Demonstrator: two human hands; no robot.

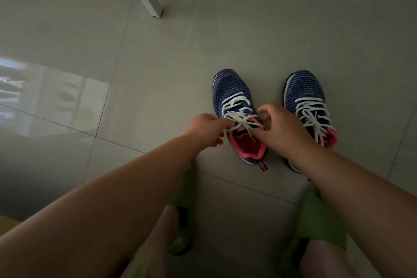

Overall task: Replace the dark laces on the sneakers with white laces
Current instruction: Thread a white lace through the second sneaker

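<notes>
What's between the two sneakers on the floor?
In the head view, the right hand hangs over the gap between the left sneaker and right sneaker; farther ahead, only bare tile floor.

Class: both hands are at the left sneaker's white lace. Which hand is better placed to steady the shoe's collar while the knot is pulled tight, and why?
Probably the right hand: it lies over the left sneaker's pink collar. The left hand is off to the side, pinching the lace.

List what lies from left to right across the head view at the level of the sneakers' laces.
left hand → left sneaker's white lace → right hand → right sneaker, white-laced too.
</notes>
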